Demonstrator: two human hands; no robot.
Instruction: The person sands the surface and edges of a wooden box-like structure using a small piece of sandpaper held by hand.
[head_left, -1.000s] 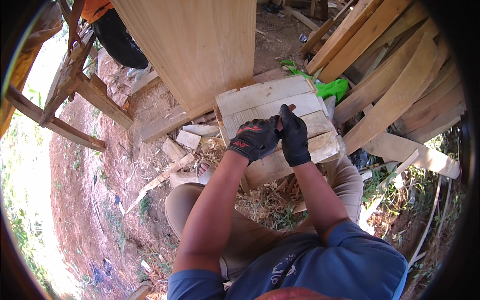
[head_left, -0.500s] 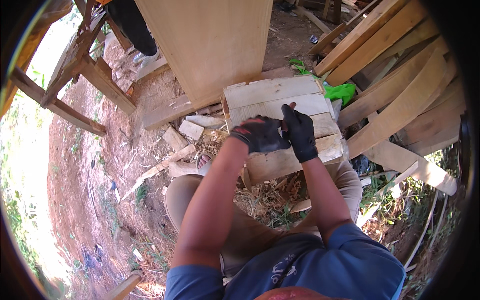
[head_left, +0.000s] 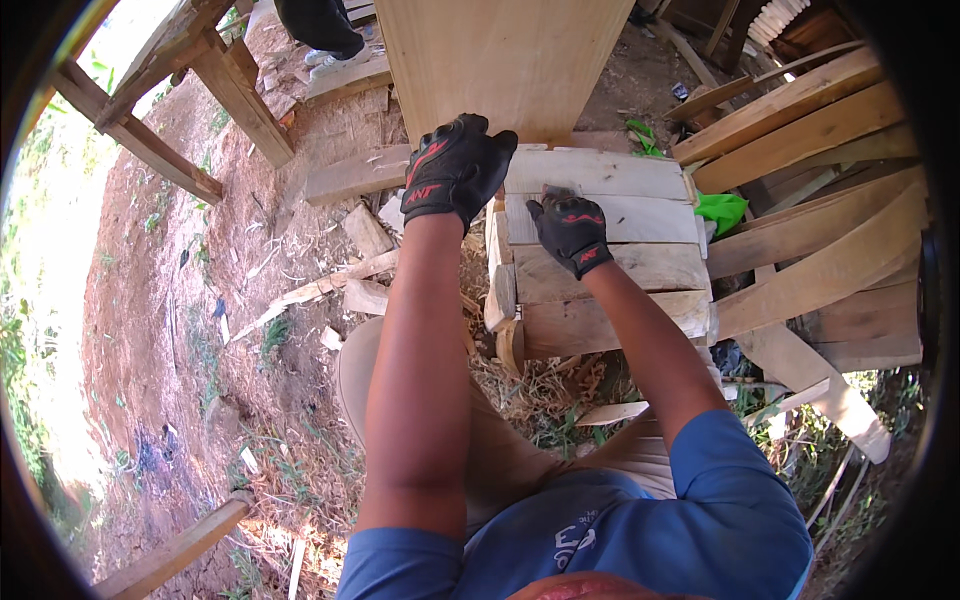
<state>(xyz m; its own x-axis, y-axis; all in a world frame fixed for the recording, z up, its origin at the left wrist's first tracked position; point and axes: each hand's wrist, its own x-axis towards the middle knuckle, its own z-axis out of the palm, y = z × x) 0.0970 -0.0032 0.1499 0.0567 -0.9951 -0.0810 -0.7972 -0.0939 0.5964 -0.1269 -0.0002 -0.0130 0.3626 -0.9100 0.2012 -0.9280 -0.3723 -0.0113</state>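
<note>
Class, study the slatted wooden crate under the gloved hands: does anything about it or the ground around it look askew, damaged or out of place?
Yes. On the slatted wooden crate, the left-end boards sit uneven and splayed beside the left hand. Offcuts and splinters litter the dirt. The right hand rests on a top slat.

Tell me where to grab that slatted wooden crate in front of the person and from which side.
Grip the slatted wooden crate by its two short ends, coming down from above. Its slats run left to right, so the left end offers exposed board edges to hook fingers over. The left hand already rests at the top left corner and the right hand lies on the top slats. Leaning planks probably crowd the right end.
</note>
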